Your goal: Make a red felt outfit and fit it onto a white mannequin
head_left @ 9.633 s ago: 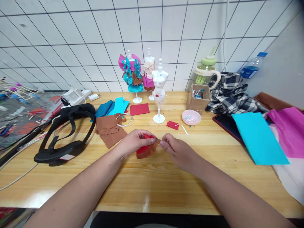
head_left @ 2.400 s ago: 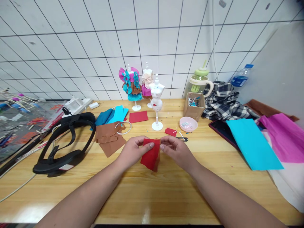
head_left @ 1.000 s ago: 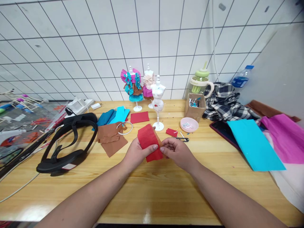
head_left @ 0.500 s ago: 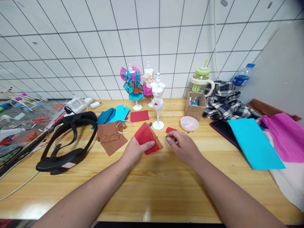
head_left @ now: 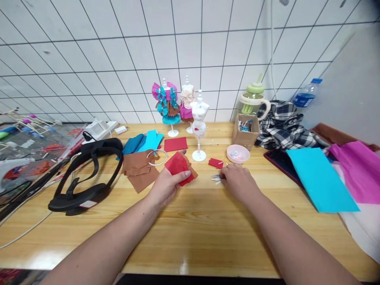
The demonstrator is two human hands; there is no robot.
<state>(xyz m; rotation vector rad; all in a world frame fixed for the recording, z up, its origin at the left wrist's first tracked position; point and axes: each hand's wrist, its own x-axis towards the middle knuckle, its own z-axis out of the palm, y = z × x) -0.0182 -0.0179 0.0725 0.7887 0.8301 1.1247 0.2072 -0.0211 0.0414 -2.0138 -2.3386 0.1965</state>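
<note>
My left hand (head_left: 169, 184) is closed on red crepe paper (head_left: 176, 165) layered with brown crepe paper (head_left: 192, 171), the thumb pressing on the red face. At the tabletop, my right hand (head_left: 239, 180) has its fingers curled over small scissors (head_left: 215, 178); the metal blades stick out to the left and the handles are hidden under the hand. Just beyond them lies a small folded red piece (head_left: 216, 163) with a white strip on it. A bare white mini mannequin (head_left: 199, 126) with a red mark at its waist stands upright between the hands, farther back.
Two dressed mannequins (head_left: 170, 101) stand by the tiled wall. Brown sheets (head_left: 141, 174), a white ring (head_left: 160, 163) and a black headset (head_left: 80, 194) lie left. A pink bowl (head_left: 238, 159), cardboard box (head_left: 245, 138), cup (head_left: 252, 99) and turquoise sheet (head_left: 322, 182) are right.
My right hand has moved slightly right and down onto the table, and scissor blades now show at its fingertips. My left hand has shifted a little left with the papers.
</note>
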